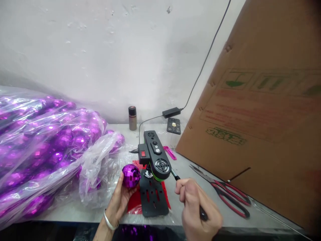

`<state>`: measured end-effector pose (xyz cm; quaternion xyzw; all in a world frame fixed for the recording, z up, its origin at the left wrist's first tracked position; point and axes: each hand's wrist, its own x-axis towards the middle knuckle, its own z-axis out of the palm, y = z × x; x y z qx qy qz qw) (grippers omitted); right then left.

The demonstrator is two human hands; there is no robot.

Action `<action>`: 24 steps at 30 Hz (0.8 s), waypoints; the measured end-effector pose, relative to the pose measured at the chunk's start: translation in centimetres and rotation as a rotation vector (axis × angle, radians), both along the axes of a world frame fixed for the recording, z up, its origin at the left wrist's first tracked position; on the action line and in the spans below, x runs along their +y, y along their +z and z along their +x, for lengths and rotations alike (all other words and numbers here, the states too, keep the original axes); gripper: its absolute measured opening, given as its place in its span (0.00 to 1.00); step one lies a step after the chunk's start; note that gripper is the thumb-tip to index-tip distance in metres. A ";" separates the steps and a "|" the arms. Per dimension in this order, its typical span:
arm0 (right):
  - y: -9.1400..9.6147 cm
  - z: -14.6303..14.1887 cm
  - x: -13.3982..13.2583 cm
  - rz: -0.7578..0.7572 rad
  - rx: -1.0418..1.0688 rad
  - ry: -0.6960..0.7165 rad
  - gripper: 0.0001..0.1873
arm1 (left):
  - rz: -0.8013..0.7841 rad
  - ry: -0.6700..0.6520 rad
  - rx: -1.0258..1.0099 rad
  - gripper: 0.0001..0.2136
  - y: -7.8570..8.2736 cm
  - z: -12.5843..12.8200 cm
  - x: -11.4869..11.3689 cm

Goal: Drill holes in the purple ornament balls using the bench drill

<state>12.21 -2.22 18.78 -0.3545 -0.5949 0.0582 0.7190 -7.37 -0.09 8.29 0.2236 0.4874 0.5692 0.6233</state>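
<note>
My left hand is closed around a shiny purple mirrored ball, just left of a small black bench machine that looks like a mini drill press. The ball sits close to the metal shaft under the machine's head. My right hand grips a black-handled lever whose metal rod runs up to the machine's right side. A red switch shows on the machine, and its slotted base plate rests on red sheet material.
Clear plastic bags full of purple balls fill the left. Large red-and-black scissors lie at right beside a cardboard box. Behind stand a bottle, a power adapter and a dark card-like block. A pink plastic piece lies near the machine.
</note>
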 end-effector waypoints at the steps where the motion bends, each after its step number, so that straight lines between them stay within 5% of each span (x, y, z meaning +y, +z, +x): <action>1: 0.3 0.0 0.0 -0.010 -0.004 0.002 0.21 | -0.018 -0.015 0.014 0.42 -0.4 0.5 -0.3; 13: 0.2 0.3 -0.5 -0.026 -0.044 0.039 0.19 | 0.229 -0.156 0.795 0.42 -3.8 3.2 -1.9; 19: -0.3 0.5 -0.7 -0.028 -0.067 0.048 0.18 | 0.410 -0.150 0.943 0.37 -5.4 4.4 -2.7; 24: -0.6 0.6 -0.9 -0.016 -0.071 0.056 0.17 | 0.465 -0.206 0.973 0.37 -5.3 4.1 -2.7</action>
